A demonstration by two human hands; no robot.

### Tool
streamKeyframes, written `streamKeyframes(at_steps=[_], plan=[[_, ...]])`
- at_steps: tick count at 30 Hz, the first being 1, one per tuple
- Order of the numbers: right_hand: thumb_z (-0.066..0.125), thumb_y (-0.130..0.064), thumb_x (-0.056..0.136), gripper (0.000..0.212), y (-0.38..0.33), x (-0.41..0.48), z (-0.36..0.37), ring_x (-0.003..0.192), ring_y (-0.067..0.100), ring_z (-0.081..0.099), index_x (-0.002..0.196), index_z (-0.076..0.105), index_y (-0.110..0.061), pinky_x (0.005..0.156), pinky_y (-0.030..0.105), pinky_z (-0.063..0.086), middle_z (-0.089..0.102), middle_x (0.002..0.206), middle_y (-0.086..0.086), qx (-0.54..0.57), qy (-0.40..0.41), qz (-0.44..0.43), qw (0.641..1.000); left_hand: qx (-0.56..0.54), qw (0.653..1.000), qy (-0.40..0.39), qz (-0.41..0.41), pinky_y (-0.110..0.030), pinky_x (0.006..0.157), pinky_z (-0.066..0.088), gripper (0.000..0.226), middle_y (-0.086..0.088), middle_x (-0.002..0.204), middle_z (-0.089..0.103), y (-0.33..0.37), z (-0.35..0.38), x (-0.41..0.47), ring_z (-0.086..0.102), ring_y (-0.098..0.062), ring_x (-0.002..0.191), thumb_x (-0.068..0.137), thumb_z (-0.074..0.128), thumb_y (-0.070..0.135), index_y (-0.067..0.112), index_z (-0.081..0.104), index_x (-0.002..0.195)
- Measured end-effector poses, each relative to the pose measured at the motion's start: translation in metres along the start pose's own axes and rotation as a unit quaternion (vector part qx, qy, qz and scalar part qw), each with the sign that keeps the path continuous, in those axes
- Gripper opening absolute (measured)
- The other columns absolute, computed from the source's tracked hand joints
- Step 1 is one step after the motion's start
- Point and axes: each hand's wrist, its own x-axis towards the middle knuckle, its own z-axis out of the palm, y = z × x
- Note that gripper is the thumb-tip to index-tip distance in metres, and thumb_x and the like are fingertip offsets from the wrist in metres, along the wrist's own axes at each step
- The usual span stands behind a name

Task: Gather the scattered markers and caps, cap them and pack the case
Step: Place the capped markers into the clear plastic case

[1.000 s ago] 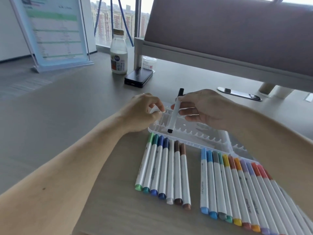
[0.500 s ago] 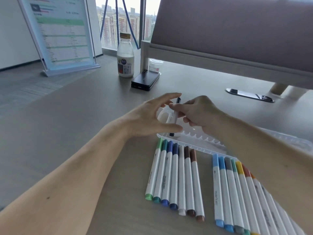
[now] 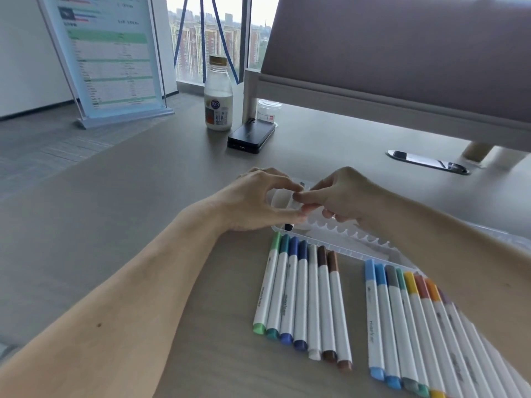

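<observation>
Our right grip [image 3: 342, 196] pinches the black marker [image 3: 288, 227] at the left end of the clear case [image 3: 359, 245]. Our left grip [image 3: 258, 199] curls beside it; we cannot tell if it holds. We think the marker is light, stiff and smooth, so mid-barrel is best. A blue marker [image 3: 373, 320] on the table [image 3: 143, 225] says "marker".
</observation>
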Motion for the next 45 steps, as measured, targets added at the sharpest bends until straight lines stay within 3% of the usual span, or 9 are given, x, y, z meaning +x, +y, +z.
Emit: streamKeyframes(at_steps=[9,16,20,25,28,32,36,40,45], plan=[[0.081,-0.037,0.086,0.027,0.004,-0.003,0.002,0.057,0.011,0.05,0.076,0.083,-0.011,0.046,0.021,0.038,0.078,0.086,0.014,0.002,-0.03,-0.017,0.999,0.006,1.0,-0.011,0.007,-0.038,0.113,0.037,0.045,0.023,0.143,0.051,-0.001,-0.002,0.001,0.044,-0.004,0.133,0.093,0.065,0.057,0.046,0.061,0.137],[0.08,-0.033,0.086,0.026,0.004,-0.001,0.005,0.059,0.014,0.053,0.081,0.082,-0.007,0.043,0.021,0.038,0.076,0.08,0.016,-0.001,-0.025,-0.028,0.999,0.012,1.0,-0.002,0.019,-0.033,0.111,0.037,0.044,0.022,0.14,0.054,-0.001,-0.002,0.001,0.045,-0.002,0.131,0.091,0.07,0.054,0.047,0.064,0.134],[0.082,-0.035,0.085,0.03,0.006,0.0,0.006,0.057,0.014,0.054,0.08,0.082,-0.006,0.043,0.02,0.039,0.071,0.066,0.006,-0.003,-0.022,-0.031,0.999,0.013,1.0,-0.005,0.023,-0.035,0.111,0.037,0.052,0.024,0.14,0.053,-0.003,-0.001,0.001,0.045,-0.003,0.132,0.086,0.07,0.061,0.046,0.064,0.135],[0.082,-0.041,0.083,0.032,0.008,0.0,0.006,0.056,0.015,0.055,0.075,0.081,-0.009,0.048,0.024,0.043,0.072,0.062,0.003,-0.017,-0.008,-0.046,0.999,0.019,1.0,-0.008,0.019,-0.035,0.108,0.036,0.05,0.025,0.14,0.052,-0.003,-0.001,0.002,0.043,-0.003,0.132,0.087,0.07,0.061,0.047,0.063,0.135],[0.079,-0.045,0.086,0.034,0.007,-0.003,0.006,0.054,0.017,0.06,0.078,0.079,-0.011,0.051,0.028,0.05,0.077,0.071,0.007,-0.041,0.015,-0.079,0.996,0.016,1.0,0.0,0.017,-0.033,0.107,0.037,0.05,0.025,0.141,0.053,-0.002,-0.001,0.001,0.044,-0.002,0.13,0.086,0.071,0.059,0.045,0.065,0.134],[0.076,-0.05,0.086,0.035,0.001,-0.018,-0.003,0.047,0.01,0.063,0.087,0.069,-0.016,0.042,0.02,0.047,0.076,0.07,0.004,-0.066,0.065,-0.119,0.989,0.027,1.0,0.001,0.012,-0.033,0.109,0.037,0.05,0.022,0.145,0.051,-0.001,0.001,0.001,0.044,-0.002,0.131,0.088,0.071,0.055,0.043,0.063,0.136],[0.073,-0.045,0.09,0.032,-0.002,-0.04,-0.019,0.044,0.007,0.055,0.079,0.075,-0.015,0.044,0.018,0.045,0.072,0.061,0.001,-0.12,-0.004,-0.114,0.986,0.02,1.0,0.002,0.021,-0.032,0.104,0.037,0.042,0.021,0.143,0.052,0.0,0.001,0.001,0.045,-0.002,0.128,0.088,0.073,0.052,0.052,0.063,0.129],[0.072,-0.045,0.089,0.034,0.005,-0.059,-0.025,0.044,0.001,0.053,0.074,0.076,-0.014,0.062,0.025,0.051,0.068,0.055,-0.003,-0.175,-0.098,-0.088,0.976,0.012,1.0,-0.003,0.021,-0.032,0.107,0.037,0.053,0.022,0.142,0.052,-0.003,0.001,0.002,0.045,-0.001,0.13,0.082,0.069,0.063,0.048,0.064,0.133],[0.072,-0.05,0.087,0.032,0.015,-0.073,-0.019,0.042,0.001,0.05,0.078,0.079,-0.021,0.062,0.025,0.05,0.064,0.048,-0.006,-0.213,-0.111,-0.1,0.966,0.01,1.0,-0.005,0.019,-0.034,0.11,0.039,0.067,0.024,0.141,0.052,-0.004,0.002,0.002,0.046,0.0,0.13,0.07,0.057,0.076,0.05,0.064,0.131]])
